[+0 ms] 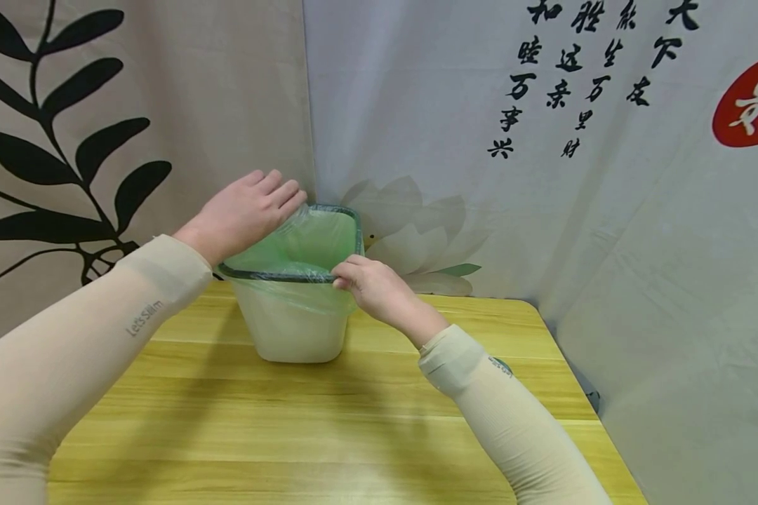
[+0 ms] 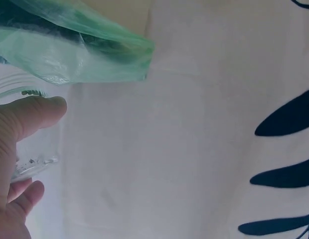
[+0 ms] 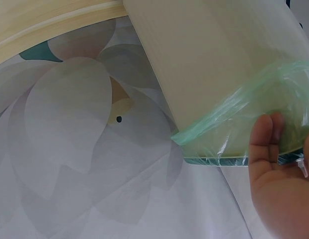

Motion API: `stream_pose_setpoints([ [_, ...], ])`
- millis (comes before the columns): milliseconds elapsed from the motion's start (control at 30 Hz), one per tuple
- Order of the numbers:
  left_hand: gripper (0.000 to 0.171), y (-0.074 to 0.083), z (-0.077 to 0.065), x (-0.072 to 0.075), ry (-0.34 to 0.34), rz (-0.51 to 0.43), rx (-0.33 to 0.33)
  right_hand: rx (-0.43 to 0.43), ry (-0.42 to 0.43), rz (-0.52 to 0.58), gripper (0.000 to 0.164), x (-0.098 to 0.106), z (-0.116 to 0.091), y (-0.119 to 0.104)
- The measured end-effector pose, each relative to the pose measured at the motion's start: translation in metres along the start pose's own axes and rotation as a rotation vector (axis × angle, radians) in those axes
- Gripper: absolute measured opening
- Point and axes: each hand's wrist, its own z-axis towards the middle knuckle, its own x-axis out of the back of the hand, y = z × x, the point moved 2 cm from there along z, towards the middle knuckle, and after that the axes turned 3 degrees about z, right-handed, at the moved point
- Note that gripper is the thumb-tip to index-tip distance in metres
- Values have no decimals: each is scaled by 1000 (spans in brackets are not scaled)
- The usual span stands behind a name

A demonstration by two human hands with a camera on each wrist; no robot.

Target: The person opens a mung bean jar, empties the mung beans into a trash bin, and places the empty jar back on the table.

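A pale bin [image 1: 297, 322] with a dark green rim stands upright on the wooden table, lined with a thin green plastic bag [image 1: 290, 256] folded over its edge. My left hand [image 1: 246, 210] reaches over the bin's left side. Clear, shiny plastic [image 2: 37, 147] with curved ridges shows between its thumb [image 2: 40, 112] and fingers; I cannot tell whether it is part of the bag. At the front right corner my right hand [image 1: 379, 287] grips the bag-covered rim. In the right wrist view its fingers [image 3: 264, 137] lie against the bag outside the bin.
Behind the table [image 1: 278, 421] hangs a light cloth backdrop [image 1: 417, 91] with dark leaves, a pale flower and black writing. The bin stands near the table's back edge. A small dark green thing [image 1: 500, 365] shows partly behind the right sleeve.
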Motion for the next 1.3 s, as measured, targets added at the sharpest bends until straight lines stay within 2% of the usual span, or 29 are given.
stream_pose_setpoints([
  [200, 58, 4, 0, -3, 33, 183, -136, 25, 19, -12, 20, -1, 0, 0],
  [367, 57, 9, -1, -6, 28, 331, -226, 39, 29, -10, 19, -1, 0, 0],
  [533, 49, 15, 3, -9, 39, 400, -284, 48, 44, -16, 18, -1, 0, 0],
  [633, 47, 18, 6, -8, 23, 441, -310, 47, 44, -17, 18, -2, 1, 1],
  [833, 38, 22, 10, -10, 17, 492, -346, 47, 36, -15, 18, -3, 1, 2],
  [1000, 38, 26, 11, -14, -16, 510, -362, 48, 37, -11, 19, -3, 1, 1],
  [1300, 40, 28, 10, -22, -56, 444, -347, 54, 43, -12, 19, -4, 2, 2],
])
